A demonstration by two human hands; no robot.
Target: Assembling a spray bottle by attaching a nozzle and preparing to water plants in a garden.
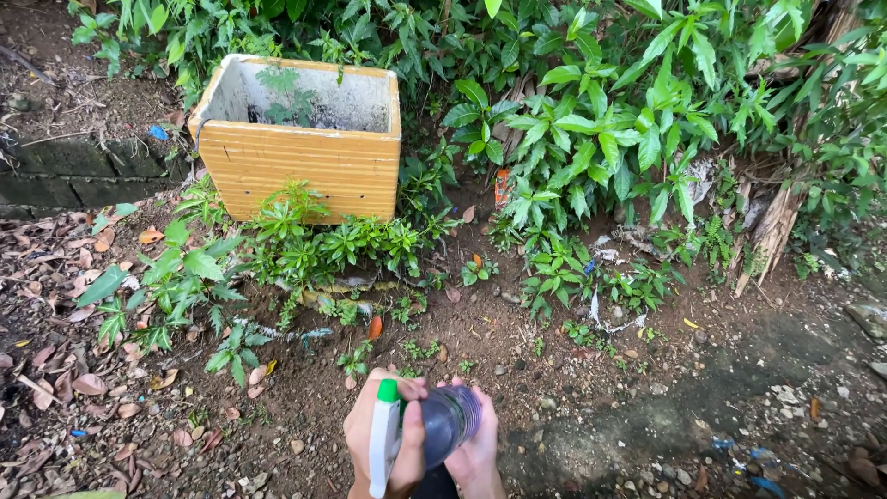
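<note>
Your left hand [388, 444] wraps the white spray head [383, 442] with its green tip, and your right hand [476, 448] closes round the dark bottle [450, 418], both low in the frame over bare soil [517, 351]. You seem to be fitting or loosening the head, so a steady twist is called for. Beyond, small green plants [314, 249] grow before a yellow box [305, 139].
</note>
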